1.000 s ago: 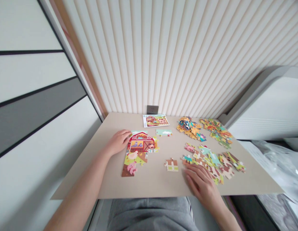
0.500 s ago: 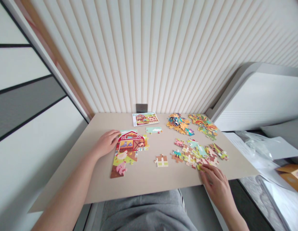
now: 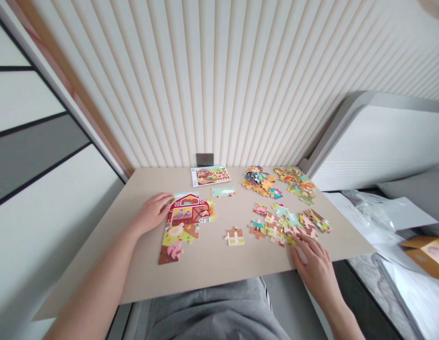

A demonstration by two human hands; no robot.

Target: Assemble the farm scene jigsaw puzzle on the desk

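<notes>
My left hand rests on the beige table, fingers loosely curled against the left edge of a partly built barn puzzle. At the table's near right edge, my right hand lies flat with fingers stretched over the nearest loose puzzle pieces. A small joined fence piece lies alone between the hands.
A reference picture card lies at the back by a wall socket. Two more heaps of pieces sit at the back right. A white cabinet, plastic wrap and a cardboard box stand to the right.
My right hand slid from the middle front of the table to its right front edge, onto the loose pieces. The view swung right. My left hand stayed at the barn puzzle.
</notes>
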